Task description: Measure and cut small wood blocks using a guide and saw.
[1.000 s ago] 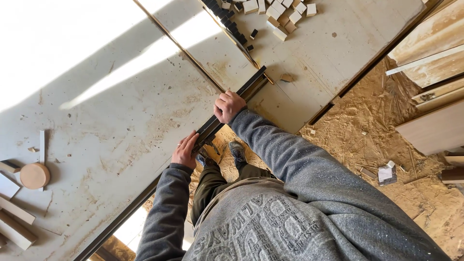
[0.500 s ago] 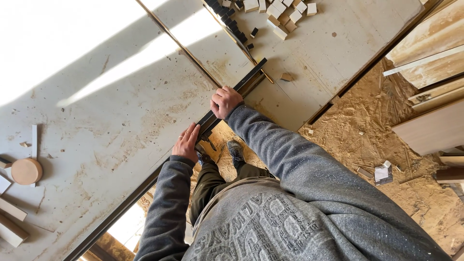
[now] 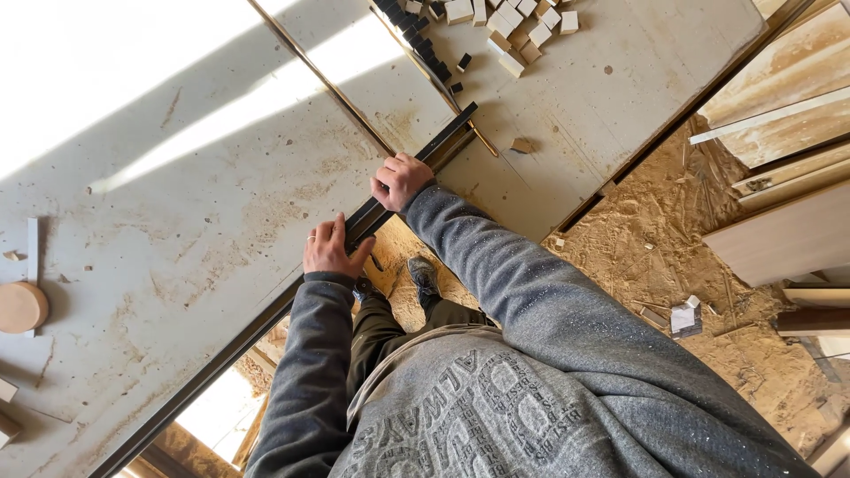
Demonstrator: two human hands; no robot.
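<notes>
Seen from above: left hand flat, fingers together, pressing the dusty counter edge; right hand clamped on a long black metal bar, mid-frame. Both hands barely shifted since a second ago; bar unmoved, grip steady.

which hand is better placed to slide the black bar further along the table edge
Probably the right hand: it is curled around the black bar near its far end. The left hand only lies flat beside the bar on the table.

We see long black metal bar | flat along desk's near edge | running diagonally near-left to far-right
</notes>
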